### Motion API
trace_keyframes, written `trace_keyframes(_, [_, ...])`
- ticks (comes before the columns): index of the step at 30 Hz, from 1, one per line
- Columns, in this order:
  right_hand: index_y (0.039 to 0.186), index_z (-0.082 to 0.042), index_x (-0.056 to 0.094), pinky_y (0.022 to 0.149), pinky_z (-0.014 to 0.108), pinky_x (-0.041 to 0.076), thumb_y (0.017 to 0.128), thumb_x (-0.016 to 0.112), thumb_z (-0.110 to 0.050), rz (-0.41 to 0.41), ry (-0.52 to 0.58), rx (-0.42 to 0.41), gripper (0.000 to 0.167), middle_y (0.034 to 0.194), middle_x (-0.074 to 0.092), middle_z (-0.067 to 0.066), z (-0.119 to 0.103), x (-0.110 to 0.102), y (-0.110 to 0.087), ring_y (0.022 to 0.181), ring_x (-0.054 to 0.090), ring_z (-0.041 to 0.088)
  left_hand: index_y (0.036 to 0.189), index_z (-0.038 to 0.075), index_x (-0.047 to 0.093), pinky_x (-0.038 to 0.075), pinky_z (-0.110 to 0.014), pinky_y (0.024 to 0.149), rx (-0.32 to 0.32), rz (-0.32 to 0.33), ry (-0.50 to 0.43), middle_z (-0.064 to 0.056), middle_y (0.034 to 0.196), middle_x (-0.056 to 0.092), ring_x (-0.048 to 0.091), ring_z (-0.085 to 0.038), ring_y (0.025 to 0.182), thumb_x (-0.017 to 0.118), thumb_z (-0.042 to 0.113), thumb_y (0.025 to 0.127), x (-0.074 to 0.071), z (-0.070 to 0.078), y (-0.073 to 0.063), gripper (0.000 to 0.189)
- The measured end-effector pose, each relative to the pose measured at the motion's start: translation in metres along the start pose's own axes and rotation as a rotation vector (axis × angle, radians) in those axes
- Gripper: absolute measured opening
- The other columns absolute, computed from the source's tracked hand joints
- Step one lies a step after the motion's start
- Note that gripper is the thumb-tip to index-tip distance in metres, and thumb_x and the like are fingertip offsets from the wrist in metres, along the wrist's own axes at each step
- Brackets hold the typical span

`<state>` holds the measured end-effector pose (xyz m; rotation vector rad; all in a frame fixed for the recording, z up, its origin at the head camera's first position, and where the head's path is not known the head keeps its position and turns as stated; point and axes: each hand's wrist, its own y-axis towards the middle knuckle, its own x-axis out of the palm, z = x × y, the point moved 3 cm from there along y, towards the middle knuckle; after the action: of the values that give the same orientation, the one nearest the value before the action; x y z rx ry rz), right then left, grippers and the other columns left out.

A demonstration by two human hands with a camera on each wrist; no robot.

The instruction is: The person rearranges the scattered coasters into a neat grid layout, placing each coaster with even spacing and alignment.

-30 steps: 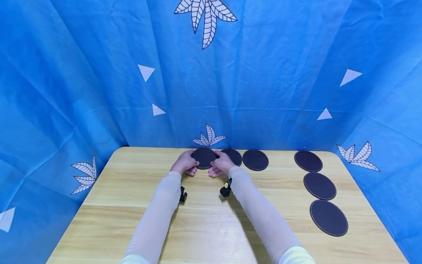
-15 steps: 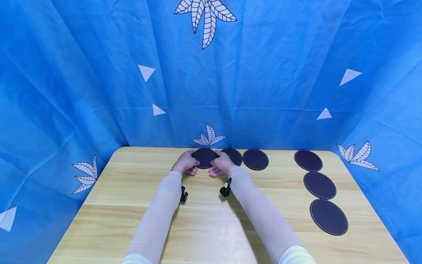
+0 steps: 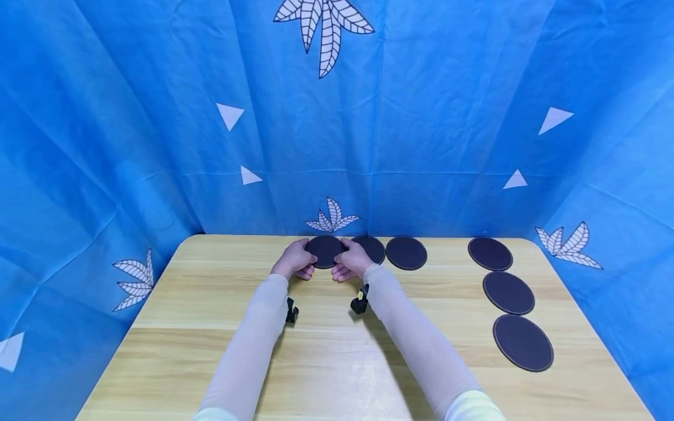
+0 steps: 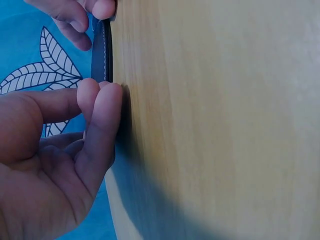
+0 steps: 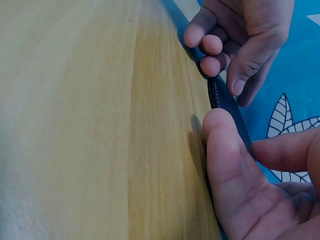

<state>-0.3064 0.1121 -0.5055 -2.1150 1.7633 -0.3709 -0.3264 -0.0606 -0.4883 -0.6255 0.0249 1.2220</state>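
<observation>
At the table's back edge lies a round black coaster with light stitching along its rim. My left hand pinches its left side, thumb on the top near the rim. From the right, my right hand pinches the opposite side the same way. In the left wrist view the coaster's stitched edge shows between the two hands, low against the tabletop. A second black coaster lies just right of my right hand and is partly covered by it. Beside that one sits a third coaster.
A column of further black coasters, the nearest one largest in view, runs along the right side of the wooden table. A blue curtain with leaf prints hangs behind the table and at both sides.
The whole head view has shifted very slightly left. Both hands stay at the same coaster, with no clear movement of it on the table.
</observation>
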Motion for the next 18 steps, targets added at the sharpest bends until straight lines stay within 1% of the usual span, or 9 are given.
trace_keyframes(4, [0.164,-0.018,0.014,0.057,0.038,0.061,0.100,0.054,0.000,-0.011,-0.029,-0.046,0.078,0.079,0.070,0.022,-0.002,0.001,-0.005,0.055,0.067,0.023,0.162,0.009,0.017,0.060,-0.036,0.054,0.021,0.013,0.013,-0.008,0.066,0.059,0.057,-0.014,0.048,0.057,0.006,0.100,0.000,0.001,-0.001,0.074])
trace_keyframes(7, [0.163,-0.015,0.021,0.060,0.041,0.061,0.100,0.054,0.000,-0.016,-0.054,-0.099,0.072,0.082,0.069,0.025,-0.005,0.001,-0.011,0.057,0.067,0.025,0.161,0.007,0.021,0.059,-0.035,0.053,0.063,0.035,0.029,-0.008,0.066,0.058,0.056,-0.014,0.049,0.058,0.007,0.100,0.002,0.005,-0.004,0.071])
trace_keyframes(11, [0.155,-0.006,0.037,0.063,0.043,0.062,0.099,0.053,0.001,-0.013,-0.071,-0.173,0.059,0.087,0.069,0.028,-0.008,-0.002,-0.022,0.062,0.069,0.029,0.155,0.002,0.035,0.058,-0.033,0.052,0.172,0.060,0.062,-0.010,0.071,0.059,0.056,-0.015,0.052,0.059,0.007,0.099,0.006,0.014,-0.010,0.061])
trace_keyframes(14, [0.148,-0.002,0.046,0.064,0.042,0.062,0.098,0.054,0.002,0.005,-0.080,-0.218,0.051,0.089,0.068,0.029,-0.010,-0.007,-0.030,0.064,0.069,0.029,0.147,0.000,0.045,0.059,-0.033,0.054,0.255,0.060,0.086,-0.012,0.076,0.061,0.057,-0.016,0.056,0.061,0.008,0.099,0.014,0.021,-0.015,0.051])
trace_keyframes(18, [0.140,0.002,0.053,0.063,0.042,0.062,0.093,0.055,0.005,0.046,-0.079,-0.268,0.048,0.087,0.068,0.026,-0.012,-0.018,-0.044,0.063,0.069,0.028,0.137,-0.001,0.055,0.061,-0.039,0.060,0.316,0.041,0.080,-0.015,0.080,0.064,0.063,-0.023,0.062,0.062,0.008,0.098,0.028,0.030,-0.023,0.040])
